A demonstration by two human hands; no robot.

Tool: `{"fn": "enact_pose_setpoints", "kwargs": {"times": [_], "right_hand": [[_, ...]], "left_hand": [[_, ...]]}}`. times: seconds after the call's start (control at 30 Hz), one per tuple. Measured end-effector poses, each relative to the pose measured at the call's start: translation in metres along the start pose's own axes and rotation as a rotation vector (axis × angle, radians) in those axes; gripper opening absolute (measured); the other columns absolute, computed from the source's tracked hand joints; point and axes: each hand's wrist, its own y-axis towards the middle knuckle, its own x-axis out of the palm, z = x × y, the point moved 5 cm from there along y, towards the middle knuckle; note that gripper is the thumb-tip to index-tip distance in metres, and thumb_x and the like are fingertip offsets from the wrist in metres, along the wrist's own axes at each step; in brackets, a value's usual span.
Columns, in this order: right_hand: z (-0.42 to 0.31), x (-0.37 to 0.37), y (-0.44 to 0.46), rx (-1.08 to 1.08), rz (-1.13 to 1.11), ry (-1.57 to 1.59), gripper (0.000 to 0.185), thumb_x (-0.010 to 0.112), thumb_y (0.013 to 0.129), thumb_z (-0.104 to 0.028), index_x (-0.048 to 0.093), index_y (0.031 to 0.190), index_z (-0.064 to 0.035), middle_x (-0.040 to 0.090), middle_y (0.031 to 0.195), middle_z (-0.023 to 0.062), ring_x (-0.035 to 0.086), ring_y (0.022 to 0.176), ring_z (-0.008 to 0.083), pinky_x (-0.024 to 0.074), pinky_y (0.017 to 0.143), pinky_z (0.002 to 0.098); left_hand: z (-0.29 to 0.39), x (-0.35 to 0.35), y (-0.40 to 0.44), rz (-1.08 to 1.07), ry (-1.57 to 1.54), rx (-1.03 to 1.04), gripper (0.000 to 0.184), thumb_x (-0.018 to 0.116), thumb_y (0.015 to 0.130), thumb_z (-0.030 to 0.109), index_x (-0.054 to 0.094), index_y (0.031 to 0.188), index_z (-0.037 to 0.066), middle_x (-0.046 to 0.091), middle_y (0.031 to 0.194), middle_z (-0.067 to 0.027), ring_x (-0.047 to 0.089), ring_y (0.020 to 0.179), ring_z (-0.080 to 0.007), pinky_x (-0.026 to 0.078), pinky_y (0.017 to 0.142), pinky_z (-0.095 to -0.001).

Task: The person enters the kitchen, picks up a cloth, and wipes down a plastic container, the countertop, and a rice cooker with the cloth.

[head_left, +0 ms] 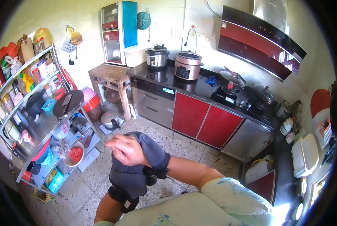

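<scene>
My right hand [127, 150] is bare and curled closed in front of my body. Dark grey fabric [153, 150] wraps around its wrist and partly behind it. Whether the fingers grip this fabric is not visible. Just below, my left hand [127, 181] is covered by a dark grey cloth piece, like a glove or mitt, with a black strap [125, 199] at the wrist. Its fingers are hidden under the cloth and behind my right hand. The two hands are close together and appear to touch.
A metal shelf [44, 128] with jars, bags and basins stands left. Ahead are a wooden table [110, 73], a lidded pot [111, 119] on the floor, and a black counter [159, 75] with a pink cooker [187, 67], a grey cooker [157, 58] and a stove [229, 96].
</scene>
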Motion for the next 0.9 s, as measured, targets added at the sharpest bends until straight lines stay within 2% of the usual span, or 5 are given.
{"fn": "enact_pose_setpoints", "kwargs": {"times": [0.03, 0.27, 0.4, 0.63, 0.9], "right_hand": [[0.01, 0.008, -0.002, 0.008, -0.077, -0.071, 0.023, 0.055, 0.068, 0.001, 0.054, 0.09, -0.0032, 0.05, 0.072, 0.0086, 0.052, 0.059, 0.0267, 0.0438, 0.052, 0.0322], [0.103, 0.058, -0.029, -0.072, -0.388, -0.159, 0.018, 0.056, 0.074, -0.014, 0.055, 0.09, -0.0076, 0.052, 0.082, 0.0089, 0.051, 0.077, 0.0279, 0.0426, 0.065, 0.037], [0.162, 0.066, -0.029, -0.049, -0.346, -0.096, 0.049, 0.059, 0.076, -0.029, 0.045, 0.118, -0.0091, 0.053, 0.096, 0.014, 0.051, 0.086, 0.0324, 0.0399, 0.076, 0.0411], [0.304, 0.068, -0.066, 0.52, -0.619, -0.033, 0.054, 0.06, 0.076, -0.032, 0.043, 0.122, -0.0085, 0.056, 0.1, 0.0174, 0.052, 0.092, 0.0344, 0.0414, 0.08, 0.0425], [0.407, -0.002, -0.22, 1.076, -0.812, -0.185, 0.044, 0.054, 0.077, -0.034, 0.052, 0.109, -0.0036, 0.059, 0.097, 0.0206, 0.055, 0.093, 0.0381, 0.0437, 0.079, 0.0458]], "left_hand": [[-0.005, -0.002, -0.003, -0.002, 0.002, 0.033, 0.039, 0.066, 0.069, 0.028, 0.051, 0.1, 0.01, 0.053, 0.091, -0.0049, 0.053, 0.078, -0.0218, 0.041, 0.067, -0.0367], [-0.092, 0.022, -0.009, 0.111, -0.391, -0.18, 0.036, 0.063, 0.072, 0.023, 0.05, 0.101, 0.006, 0.054, 0.094, -0.008, 0.054, 0.081, -0.0219, 0.043, 0.07, -0.0365], [-0.165, 0.027, 0.003, 0.246, -0.56, -0.373, 0.034, 0.06, 0.073, 0.02, 0.05, 0.101, 0.004, 0.054, 0.096, -0.0098, 0.054, 0.084, -0.022, 0.044, 0.072, -0.0364], [-0.257, 0.009, 0.06, 0.338, -0.742, -0.584, 0.03, 0.057, 0.076, 0.014, 0.05, 0.102, 0.001, 0.054, 0.099, -0.013, 0.055, 0.087, -0.0222, 0.046, 0.075, -0.0362], [-0.272, 0.024, 0.101, -0.056, -1.037, -0.641, 0.027, 0.052, 0.078, 0.008, 0.05, 0.103, -0.003, 0.055, 0.103, -0.0166, 0.056, 0.091, -0.0224, 0.048, 0.078, -0.0359]]}}
